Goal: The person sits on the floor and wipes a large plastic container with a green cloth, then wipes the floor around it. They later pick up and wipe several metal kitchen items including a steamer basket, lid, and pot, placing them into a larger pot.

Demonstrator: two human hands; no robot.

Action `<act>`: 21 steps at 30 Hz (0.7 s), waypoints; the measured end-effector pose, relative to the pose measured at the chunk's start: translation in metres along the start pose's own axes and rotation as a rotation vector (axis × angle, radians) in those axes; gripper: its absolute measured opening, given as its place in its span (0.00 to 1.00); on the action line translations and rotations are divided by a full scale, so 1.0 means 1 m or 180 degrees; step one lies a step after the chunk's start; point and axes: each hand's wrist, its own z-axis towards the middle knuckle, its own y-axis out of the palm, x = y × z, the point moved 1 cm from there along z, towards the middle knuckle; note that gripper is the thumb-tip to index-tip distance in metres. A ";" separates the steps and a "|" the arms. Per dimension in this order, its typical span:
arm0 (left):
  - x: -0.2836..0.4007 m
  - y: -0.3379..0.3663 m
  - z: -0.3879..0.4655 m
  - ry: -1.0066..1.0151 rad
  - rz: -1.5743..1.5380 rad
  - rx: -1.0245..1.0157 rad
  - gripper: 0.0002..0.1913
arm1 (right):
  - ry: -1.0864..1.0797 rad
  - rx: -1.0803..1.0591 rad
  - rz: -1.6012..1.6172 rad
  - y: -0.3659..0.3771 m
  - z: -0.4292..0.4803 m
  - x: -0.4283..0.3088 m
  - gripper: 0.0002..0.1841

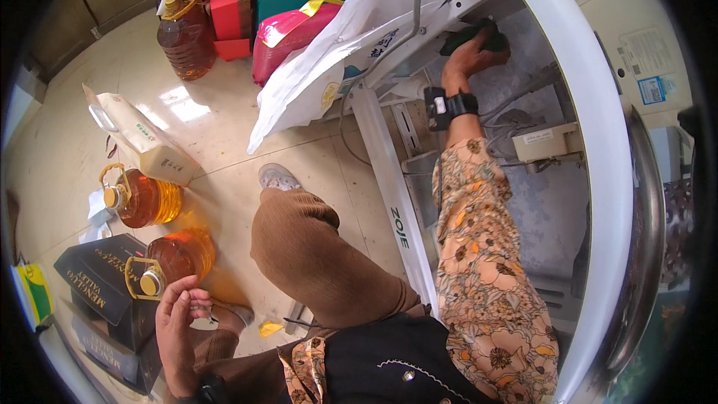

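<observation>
My right hand point(475, 58) reaches under a table with a white curved edge point(614, 123). It grips a dark green cloth point(477, 36) against a grey panel point(538, 196); a black strap device is on that wrist. My left hand point(182, 314) is raised at the lower left, fingers curled loosely, with nothing plainly seen in it. It is beside the handle of an oil bottle point(182, 252) on the floor, and I cannot tell whether it touches it. Another oil bottle point(151, 199) lies just beyond.
A metal table leg point(387, 196), a hanging grey cable point(418, 5) and a beige control box point(541, 143) surround my right arm. A white sack point(336, 67), red packages point(291, 33), a paper bag point(146, 134) and a black box point(106, 286) stand about the floor.
</observation>
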 end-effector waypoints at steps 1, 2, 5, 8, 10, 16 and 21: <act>0.001 0.001 0.000 0.0023 0.0001 -0.0018 0.15 | 0.0054 -0.0071 0.0054 0.004 0.013 -0.002 0.39; 0.002 0.002 -0.001 0.0047 -0.0026 -0.0019 0.15 | -0.0037 -0.0122 0.0137 0.007 0.019 0.001 0.39; 0.008 0.008 -0.001 0.0024 0.0028 0.0042 0.15 | -0.0079 -0.0426 0.0151 0.005 0.013 0.047 0.37; 0.010 0.015 0.003 -0.0025 0.0109 -0.0112 0.15 | 0.0580 -0.0970 -0.0728 -0.005 -0.034 0.125 0.35; 0.008 0.016 0.006 0.0002 0.0098 -0.0115 0.15 | 0.1228 -0.1737 -0.0182 -0.014 -0.067 0.159 0.33; -0.002 0.006 0.014 -0.0093 -0.0081 0.0024 0.16 | 0.0750 -0.0202 -0.0026 -0.012 -0.061 0.143 0.35; -0.005 0.007 0.025 -0.0137 -0.0059 0.0058 0.16 | 0.0218 -0.0676 0.0051 0.001 -0.041 0.152 0.30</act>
